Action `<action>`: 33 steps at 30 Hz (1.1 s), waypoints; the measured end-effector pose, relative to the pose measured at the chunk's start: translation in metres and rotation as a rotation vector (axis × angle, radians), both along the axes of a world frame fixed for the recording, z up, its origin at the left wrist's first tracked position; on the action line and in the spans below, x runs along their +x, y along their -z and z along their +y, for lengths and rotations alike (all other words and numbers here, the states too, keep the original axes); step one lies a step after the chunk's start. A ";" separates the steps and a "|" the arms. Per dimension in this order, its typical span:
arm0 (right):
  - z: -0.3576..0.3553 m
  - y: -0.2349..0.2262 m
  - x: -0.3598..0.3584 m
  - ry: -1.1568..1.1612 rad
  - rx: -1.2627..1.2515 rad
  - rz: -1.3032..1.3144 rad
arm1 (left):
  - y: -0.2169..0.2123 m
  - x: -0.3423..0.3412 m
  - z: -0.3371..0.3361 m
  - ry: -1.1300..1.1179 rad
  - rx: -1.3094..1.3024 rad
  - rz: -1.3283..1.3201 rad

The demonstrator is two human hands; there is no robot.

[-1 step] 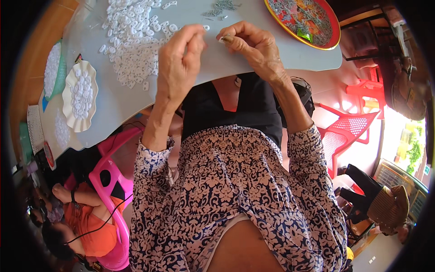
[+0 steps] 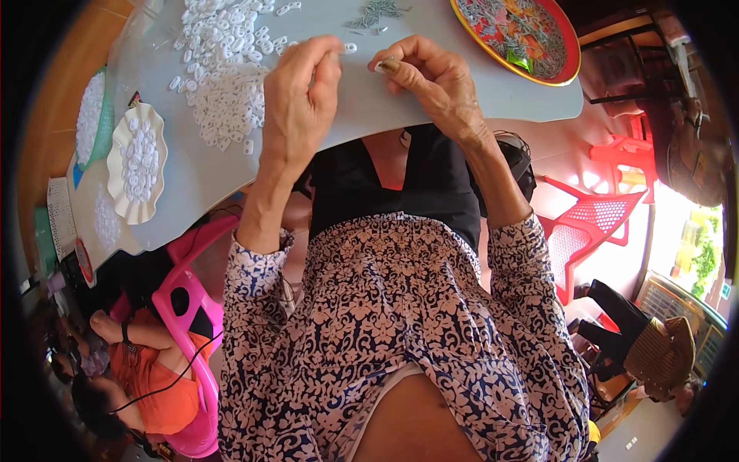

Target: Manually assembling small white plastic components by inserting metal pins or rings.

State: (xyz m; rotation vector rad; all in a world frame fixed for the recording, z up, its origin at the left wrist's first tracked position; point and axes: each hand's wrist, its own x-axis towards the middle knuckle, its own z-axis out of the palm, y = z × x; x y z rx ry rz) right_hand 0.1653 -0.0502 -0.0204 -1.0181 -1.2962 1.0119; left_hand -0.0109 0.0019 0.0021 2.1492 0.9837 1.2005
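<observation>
My left hand is over the pale table, its fingertips pinching a small white plastic ring piece. My right hand faces it a few centimetres to the right, thumb and forefinger closed on a tiny metal piece. The two hands are close together but apart. A big heap of the same white plastic pieces lies just left of my left hand. Beyond my fingers, at the top edge, lies a small scatter of grey metal pieces.
A red round tray with metal bits sits at the far right. A white scalloped dish and a green bowl hold white pieces at the left. Below are a pink chair, a person in orange and a red chair.
</observation>
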 end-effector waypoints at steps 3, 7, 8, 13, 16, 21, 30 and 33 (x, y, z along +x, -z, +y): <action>-0.004 -0.006 0.001 -0.045 -0.121 0.113 | 0.001 0.002 0.021 -0.019 0.173 0.265; -0.006 -0.008 -0.002 -0.011 -0.132 0.136 | 0.006 0.008 0.033 0.047 0.243 0.521; -0.006 -0.009 -0.003 0.002 -0.123 0.110 | 0.006 0.008 0.035 0.055 0.244 0.525; -0.004 -0.005 -0.003 0.033 -0.066 0.080 | 0.010 0.006 0.040 0.089 0.266 0.435; -0.003 0.002 -0.004 0.051 -0.029 0.121 | 0.006 0.012 0.031 0.105 0.029 0.233; -0.004 -0.002 -0.003 0.066 -0.040 0.157 | -0.009 0.006 0.024 0.200 -0.678 -0.074; -0.003 -0.005 -0.007 0.020 -0.031 0.223 | -0.020 0.005 0.025 0.353 -0.728 -0.019; -0.003 -0.005 -0.007 0.030 -0.038 0.192 | -0.020 0.006 0.026 0.330 -0.660 0.086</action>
